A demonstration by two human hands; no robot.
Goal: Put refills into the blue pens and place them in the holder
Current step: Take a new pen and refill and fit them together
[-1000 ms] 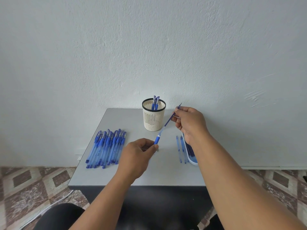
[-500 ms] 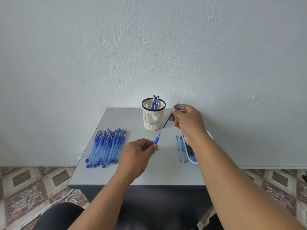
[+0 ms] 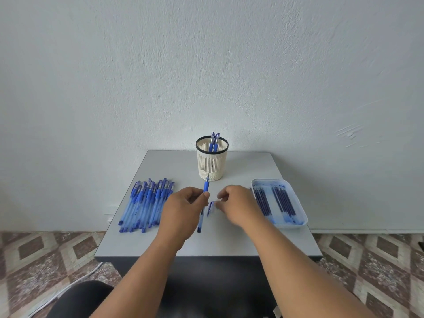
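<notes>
We are holding a pen point(image 3: 203, 204) in the left hand point(image 3: 183, 211), fingers and thumb pinching the barrel just below the blue grip, tip pointing toward the holder point(image 3: 212, 160). The pen is sitting just in front of the holder, its tip close to the holder's base. The right hand point(image 3: 238, 206) is reaching for the cap point(image 3: 210, 208) lying on the counter point(image 3: 241, 239) in front of the holder, just beside the pen; its fingers are curling narrow at the cap, but blur is keeping us from telling whether they are gripping it.

Two pens point(image 3: 214, 142) are already standing in the holder. A pile of pens point(image 3: 146, 203) is lying left of the holder, and a tray point(image 3: 298, 204) of refills point(image 3: 275, 201) right of it.

Our reading: this pen looks refilled, and capping is the step in hand. To do it well, we are thinking: keep the left hand steady, pinch the cap by its closed end, line it up with the tip, push straight on until it seats, then drop the pen upright into the holder beside the two.
</notes>
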